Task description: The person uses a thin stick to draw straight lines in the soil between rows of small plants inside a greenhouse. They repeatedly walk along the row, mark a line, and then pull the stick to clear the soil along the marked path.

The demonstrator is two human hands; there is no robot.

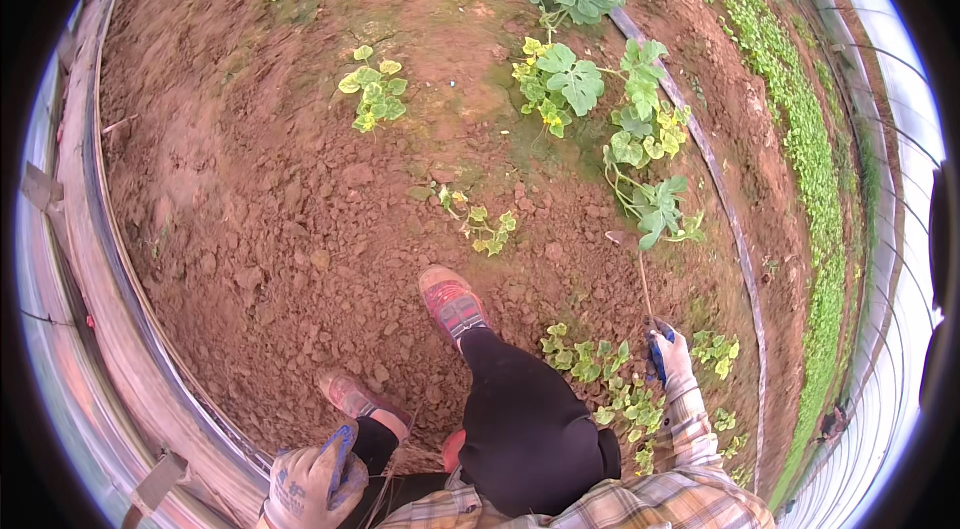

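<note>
My right hand (670, 355), in a white glove with a blue coated palm, grips the thin wooden handle (645, 281) of a hand tool, apparently a small hoe. Its far end meets the soil beside the lobed leaves of a green vine (660, 210), which partly hide the head. Low yellow-green leafy plants (589, 360) grow just left of that hand. At the lower left, my left hand (311, 485) wears a matching glove, fingers curled and thumb raised near my knee. Thin dry strands (386, 491) hang beside it; whether it holds them is unclear.
My shoes (454, 301) rest on loose, cloddy reddish soil (277, 304). Ahead grow small yellowing plants (373, 90) and larger vines (574, 78). A flat strip (724, 191) runs along the right, before a dense green row (806, 154). Greenhouse film walls (911, 63) curve along both sides.
</note>
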